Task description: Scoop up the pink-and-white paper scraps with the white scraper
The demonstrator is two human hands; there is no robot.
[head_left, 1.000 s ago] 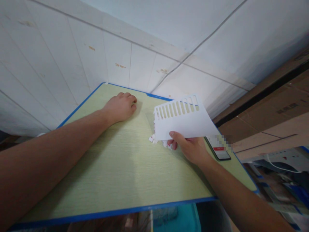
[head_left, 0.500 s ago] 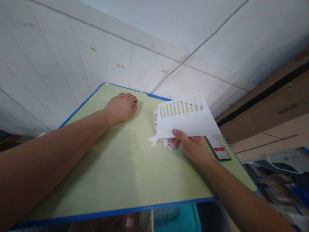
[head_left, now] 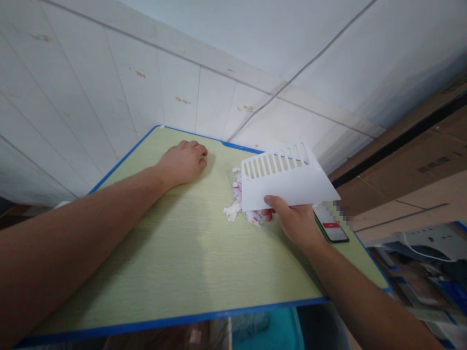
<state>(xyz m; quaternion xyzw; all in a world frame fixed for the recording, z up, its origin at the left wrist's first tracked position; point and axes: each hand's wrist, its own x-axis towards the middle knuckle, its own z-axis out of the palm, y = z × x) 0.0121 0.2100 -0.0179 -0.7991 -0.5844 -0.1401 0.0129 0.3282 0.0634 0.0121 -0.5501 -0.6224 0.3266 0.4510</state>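
My right hand point(head_left: 297, 223) grips a thin white panel point(head_left: 284, 189) by its near edge, thumb on top and fingers underneath. A row of long slots runs along the panel's far side, and the panel is tilted above the table point(head_left: 175, 253). Partly hidden beneath it are scraps of torn white and pinkish paper point(head_left: 233, 210), with what looks like clear plastic around them. To the left, my left hand point(head_left: 184, 162) rests on the tabletop, its fingers curled loosely inward with nothing visible in them.
A phone point(head_left: 332, 226) lies right of my right hand. The table has a blue edge and meets a white panelled wall point(head_left: 175, 87) with a grey cable point(head_left: 292, 80). Cardboard boxes point(head_left: 412, 155) stand at right; a teal bin point(head_left: 284, 330) sits below the front edge.
My right hand has shifted the white panel slightly right, uncovering more of the paper scraps. My left hand has stayed in place.
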